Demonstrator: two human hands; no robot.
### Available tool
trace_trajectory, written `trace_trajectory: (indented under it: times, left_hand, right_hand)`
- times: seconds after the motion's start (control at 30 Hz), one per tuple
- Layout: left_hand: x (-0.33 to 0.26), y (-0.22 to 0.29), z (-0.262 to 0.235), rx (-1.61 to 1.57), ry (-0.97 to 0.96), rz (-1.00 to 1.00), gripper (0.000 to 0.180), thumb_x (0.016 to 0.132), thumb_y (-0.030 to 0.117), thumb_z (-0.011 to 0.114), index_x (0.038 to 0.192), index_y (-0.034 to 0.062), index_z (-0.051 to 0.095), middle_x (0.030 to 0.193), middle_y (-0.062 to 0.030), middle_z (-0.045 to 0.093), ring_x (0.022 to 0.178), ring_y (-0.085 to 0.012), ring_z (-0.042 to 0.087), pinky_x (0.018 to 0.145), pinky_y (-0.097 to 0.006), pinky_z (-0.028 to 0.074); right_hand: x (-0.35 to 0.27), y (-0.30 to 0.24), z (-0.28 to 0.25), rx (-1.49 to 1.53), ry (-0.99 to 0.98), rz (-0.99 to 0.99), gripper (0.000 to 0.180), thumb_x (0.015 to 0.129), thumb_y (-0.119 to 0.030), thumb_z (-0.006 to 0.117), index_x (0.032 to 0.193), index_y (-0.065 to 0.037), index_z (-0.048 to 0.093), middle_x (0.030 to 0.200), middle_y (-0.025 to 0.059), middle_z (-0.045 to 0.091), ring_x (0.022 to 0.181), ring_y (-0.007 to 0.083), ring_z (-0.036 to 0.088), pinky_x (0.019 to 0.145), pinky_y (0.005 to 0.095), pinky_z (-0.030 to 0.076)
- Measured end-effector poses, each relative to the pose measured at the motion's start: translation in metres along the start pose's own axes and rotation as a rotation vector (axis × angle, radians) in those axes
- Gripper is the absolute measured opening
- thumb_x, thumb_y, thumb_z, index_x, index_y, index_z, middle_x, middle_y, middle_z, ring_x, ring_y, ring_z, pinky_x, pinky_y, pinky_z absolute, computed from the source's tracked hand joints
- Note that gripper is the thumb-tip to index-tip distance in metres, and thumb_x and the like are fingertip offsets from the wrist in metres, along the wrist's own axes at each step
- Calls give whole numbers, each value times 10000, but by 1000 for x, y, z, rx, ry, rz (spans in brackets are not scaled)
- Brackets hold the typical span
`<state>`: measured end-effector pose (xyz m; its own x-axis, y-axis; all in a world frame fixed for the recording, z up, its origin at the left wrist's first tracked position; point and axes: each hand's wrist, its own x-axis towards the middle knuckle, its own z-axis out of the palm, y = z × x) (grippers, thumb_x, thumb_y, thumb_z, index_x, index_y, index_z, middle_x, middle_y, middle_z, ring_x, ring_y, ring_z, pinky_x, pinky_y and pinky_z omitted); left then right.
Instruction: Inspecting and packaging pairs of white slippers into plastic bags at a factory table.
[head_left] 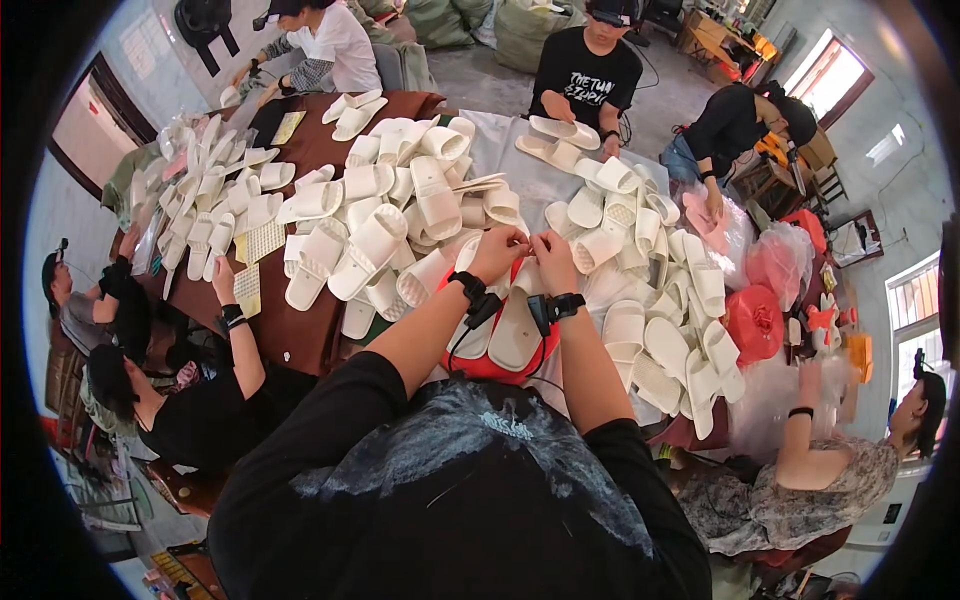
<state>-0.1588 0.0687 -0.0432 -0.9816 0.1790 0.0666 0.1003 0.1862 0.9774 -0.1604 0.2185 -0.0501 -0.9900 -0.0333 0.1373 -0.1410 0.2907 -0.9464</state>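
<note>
My left hand point(497, 254) and my right hand point(553, 260) meet almost fingertip to fingertip above the near middle of the table. Both are closed in a pinch, and whatever sits between the fingers is too small to make out. Below them lies a pair of cream-white slippers point(517, 328), soles toward me, straps mostly covered by my hands. Bright red material point(512, 376) shows around and under that pair. Each wrist wears a black band with a small device and a cable.
A big heap of white slippers point(365, 215) spreads left, another pile point(680, 345) right. A red roll point(753, 322) and clear plastic bags point(778, 262) stand at the right edge. Several co-workers surround the table; one across holds pale slippers point(558, 142). Yellow sheets point(262, 243) lie left.
</note>
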Motion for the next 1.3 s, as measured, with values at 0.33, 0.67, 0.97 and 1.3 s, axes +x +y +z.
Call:
trace_trajectory:
  times: [0.33,0.67,0.97,1.3]
  left_hand:
    - [1,-2,-1,25,-11,-19,124,856,42,640,934,-53,659,841,-86,690,776,-120,648,703,-258,527]
    - [-3,4,-1,56,36,24,148,842,79,658,903,-56,664,824,-105,697,754,-128,662,686,-265,534]
    - [-5,13,-1,63,18,42,157,809,83,687,884,-54,670,806,-118,700,744,-151,669,685,-282,532]
    - [-6,14,-2,62,39,46,142,795,75,678,847,-56,670,769,-130,699,713,-164,674,664,-287,524]
  right_hand:
    - [1,4,3,58,62,40,227,890,-192,588,867,32,612,731,123,626,651,206,603,619,323,477]
    - [0,3,2,123,-17,41,195,892,-171,593,839,17,588,708,68,596,630,138,566,569,289,449]
    - [3,7,2,110,7,52,211,910,-191,584,849,11,572,704,64,585,609,131,552,553,279,438]
    - [1,7,2,113,-20,49,203,905,-187,594,852,7,566,741,69,587,648,139,549,597,289,448]
